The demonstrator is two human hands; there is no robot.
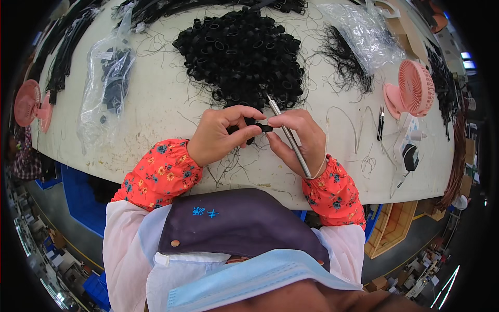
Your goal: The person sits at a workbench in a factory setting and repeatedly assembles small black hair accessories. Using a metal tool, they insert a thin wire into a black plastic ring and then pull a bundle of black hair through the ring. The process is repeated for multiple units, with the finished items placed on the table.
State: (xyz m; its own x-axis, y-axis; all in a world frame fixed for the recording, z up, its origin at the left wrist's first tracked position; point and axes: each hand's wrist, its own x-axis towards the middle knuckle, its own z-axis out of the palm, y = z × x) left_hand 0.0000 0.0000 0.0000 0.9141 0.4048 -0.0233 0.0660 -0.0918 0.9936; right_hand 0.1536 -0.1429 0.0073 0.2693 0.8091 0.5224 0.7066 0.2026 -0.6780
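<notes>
At the near edge of the pale, scuffed worktable (156, 104), just below a heap of glossy black ring-shaped pieces (241, 52), the left hand (221, 136) is pinching a small black ring (263, 127) between thumb and fingertips. The right hand (300, 138) is touching the same ring while gripping a slim silvery metal tool (289, 138), lying diagonally through its closed fingers. Wiry black threads are straggling around both.

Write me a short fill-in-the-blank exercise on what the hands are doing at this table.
1. The right hand holds a slim ____ tool.
2. Both hands pinch a small black ____.
3. The heap of black rings lies ____ the hands, farther up the table.
4. Each small fan is coloured ____.

Missing words: metal; ring; beyond; pink
</notes>
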